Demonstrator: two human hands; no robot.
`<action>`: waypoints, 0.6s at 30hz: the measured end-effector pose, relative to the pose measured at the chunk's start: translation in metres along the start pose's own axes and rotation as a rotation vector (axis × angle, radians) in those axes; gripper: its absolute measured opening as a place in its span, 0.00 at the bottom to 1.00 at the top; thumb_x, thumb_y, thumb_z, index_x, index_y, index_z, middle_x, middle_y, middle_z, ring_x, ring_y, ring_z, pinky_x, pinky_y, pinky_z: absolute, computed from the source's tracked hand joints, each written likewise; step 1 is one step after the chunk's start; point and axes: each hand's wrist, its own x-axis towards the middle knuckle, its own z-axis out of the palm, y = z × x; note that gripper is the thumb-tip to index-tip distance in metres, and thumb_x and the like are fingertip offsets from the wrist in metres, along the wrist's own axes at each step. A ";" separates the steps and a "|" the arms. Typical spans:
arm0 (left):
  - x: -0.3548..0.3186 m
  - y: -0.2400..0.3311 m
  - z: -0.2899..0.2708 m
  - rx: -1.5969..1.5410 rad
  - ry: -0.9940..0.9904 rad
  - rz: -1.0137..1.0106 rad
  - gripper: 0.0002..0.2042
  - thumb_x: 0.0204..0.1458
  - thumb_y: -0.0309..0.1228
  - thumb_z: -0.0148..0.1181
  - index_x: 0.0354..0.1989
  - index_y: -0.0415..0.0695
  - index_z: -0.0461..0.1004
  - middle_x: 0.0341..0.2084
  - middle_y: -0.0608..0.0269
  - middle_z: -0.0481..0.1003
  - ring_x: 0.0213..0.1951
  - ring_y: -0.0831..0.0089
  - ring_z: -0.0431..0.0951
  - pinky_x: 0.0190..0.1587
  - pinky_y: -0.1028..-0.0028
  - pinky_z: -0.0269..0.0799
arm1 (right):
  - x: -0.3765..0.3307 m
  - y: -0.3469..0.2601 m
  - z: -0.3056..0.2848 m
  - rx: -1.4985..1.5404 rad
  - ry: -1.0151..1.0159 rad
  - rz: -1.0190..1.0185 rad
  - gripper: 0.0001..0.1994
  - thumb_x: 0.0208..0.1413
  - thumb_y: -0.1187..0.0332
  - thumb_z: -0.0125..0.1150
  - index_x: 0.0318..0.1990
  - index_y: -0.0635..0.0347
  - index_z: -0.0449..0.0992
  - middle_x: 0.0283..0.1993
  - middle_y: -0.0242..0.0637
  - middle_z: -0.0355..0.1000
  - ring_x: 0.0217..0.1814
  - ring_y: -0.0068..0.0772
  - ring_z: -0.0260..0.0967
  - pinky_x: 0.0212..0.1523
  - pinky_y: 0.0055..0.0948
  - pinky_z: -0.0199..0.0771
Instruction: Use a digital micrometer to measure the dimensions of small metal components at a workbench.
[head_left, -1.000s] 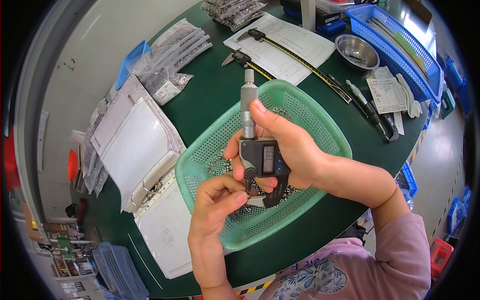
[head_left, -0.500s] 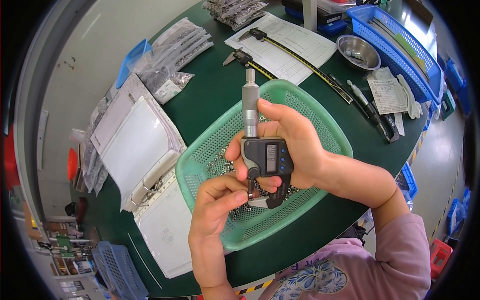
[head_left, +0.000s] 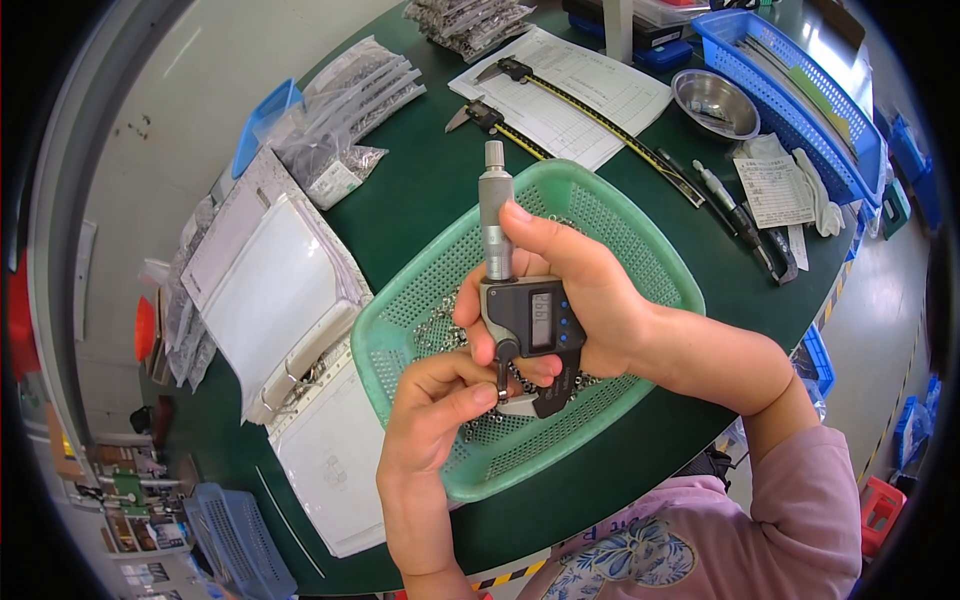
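While the right hand grips the upright micrometer, the left hand pinches a small part just below, at its jaws.

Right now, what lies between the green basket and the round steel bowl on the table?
In the head view, a printed paper sheet with a long caliper on it lies between the green basket and the steel bowl; the rest is bare green tabletop.
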 end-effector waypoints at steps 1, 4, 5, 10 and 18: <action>0.001 0.001 0.003 -0.001 -0.019 0.015 0.05 0.44 0.24 0.54 0.27 0.34 0.70 0.31 0.54 0.73 0.36 0.70 0.72 0.44 0.70 0.64 | -0.001 0.000 0.000 -0.003 0.004 -0.005 0.35 0.50 0.37 0.32 0.30 0.67 0.69 0.21 0.42 0.68 0.09 0.25 0.56 0.10 0.19 0.58; 0.000 -0.001 0.001 0.004 -0.042 0.027 0.05 0.45 0.24 0.53 0.28 0.35 0.69 0.33 0.52 0.73 0.38 0.68 0.72 0.46 0.69 0.63 | -0.002 0.000 0.000 0.037 -0.009 -0.003 0.34 0.50 0.37 0.33 0.30 0.67 0.69 0.21 0.42 0.68 0.09 0.25 0.57 0.10 0.19 0.58; -0.001 -0.002 0.000 0.006 -0.044 0.024 0.05 0.46 0.25 0.52 0.29 0.35 0.69 0.34 0.49 0.73 0.40 0.67 0.72 0.47 0.68 0.63 | -0.002 0.001 0.001 0.042 -0.007 0.009 0.34 0.50 0.38 0.33 0.30 0.67 0.69 0.21 0.42 0.68 0.09 0.25 0.57 0.11 0.19 0.58; 0.001 0.003 0.011 0.005 -0.045 0.046 0.05 0.46 0.26 0.52 0.27 0.36 0.68 0.33 0.50 0.73 0.40 0.66 0.72 0.47 0.68 0.63 | 0.000 0.003 -0.003 0.040 -0.030 0.020 0.34 0.52 0.39 0.30 0.33 0.68 0.68 0.22 0.42 0.68 0.10 0.25 0.56 0.13 0.21 0.59; 0.014 -0.010 0.000 0.723 0.629 0.218 0.04 0.42 0.21 0.53 0.28 0.37 0.68 0.25 0.64 0.70 0.31 0.74 0.70 0.38 0.72 0.65 | 0.002 -0.002 -0.005 0.110 0.057 -0.134 0.34 0.53 0.42 0.24 0.36 0.68 0.67 0.23 0.43 0.68 0.11 0.27 0.57 0.14 0.23 0.59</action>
